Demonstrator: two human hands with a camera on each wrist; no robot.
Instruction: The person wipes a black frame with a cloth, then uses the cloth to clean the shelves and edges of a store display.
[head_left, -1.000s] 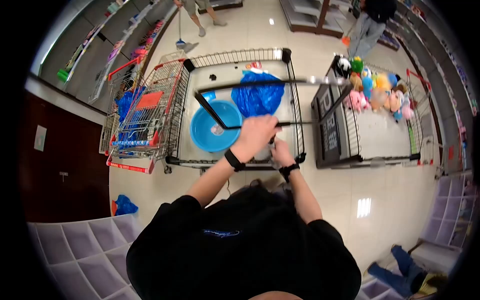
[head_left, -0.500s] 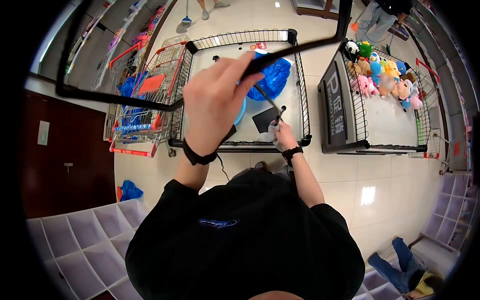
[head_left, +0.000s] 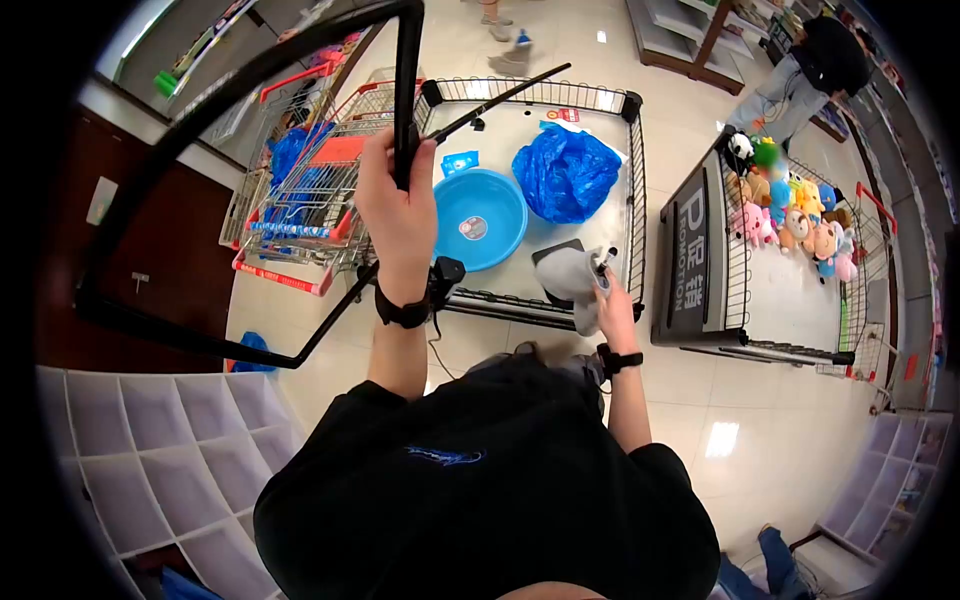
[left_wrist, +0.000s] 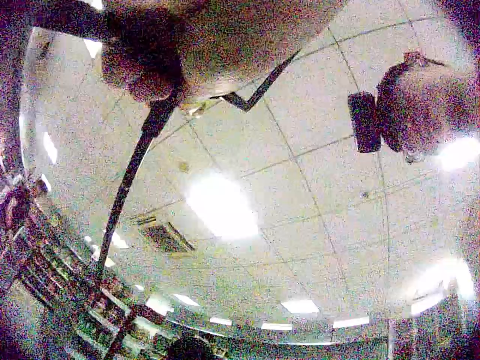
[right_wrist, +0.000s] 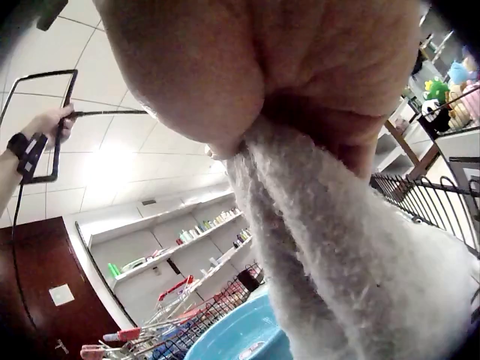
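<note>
- Glossy cream floor tiles (head_left: 680, 400) run across the middle of the head view, with a dark brown door (head_left: 160, 270) at left and pale cubby shelves (head_left: 120, 490) at lower left.
- Wire-railed display bin (head_left: 638, 190) at upper centre: flat cream base, thin black mesh sides, chunky black corners.
- Left hand (head_left: 397, 205), left of centre, has its fingers closed firmly around one bar of a black frame (head_left: 407, 90). Slim, straight bars meet in angular bends, and the loop fills the upper left of the head view.
- Thin dark rod (head_left: 500, 100), straight and narrowing towards its tip, slants from beside that hand towards the upper centre.
- Right hand (head_left: 617, 305), right of centre, pinches a gathered grey cloth (head_left: 568, 272). In the right wrist view the cloth is fuzzy, thick-piled and folded, hanging from the grip.
- Flat dark panel (head_left: 572, 246), straight-edged, lies on the bin's base, partly covered from view by the cloth.
- Smooth round blue basin (head_left: 505, 200) with a round sticker inside sits between the two hands in the head view; a crinkled, shiny blue plastic bag (head_left: 567, 172) is just beside it.
- Soft, rounded plush toys (head_left: 800, 225) crowd another wire bin at upper right; red-trimmed metal shopping carts (head_left: 345, 185) stand at upper left.
- Grainy left wrist view: pale ceiling panels (left_wrist: 300, 210) and bright rectangular lights (left_wrist: 221, 206).
</note>
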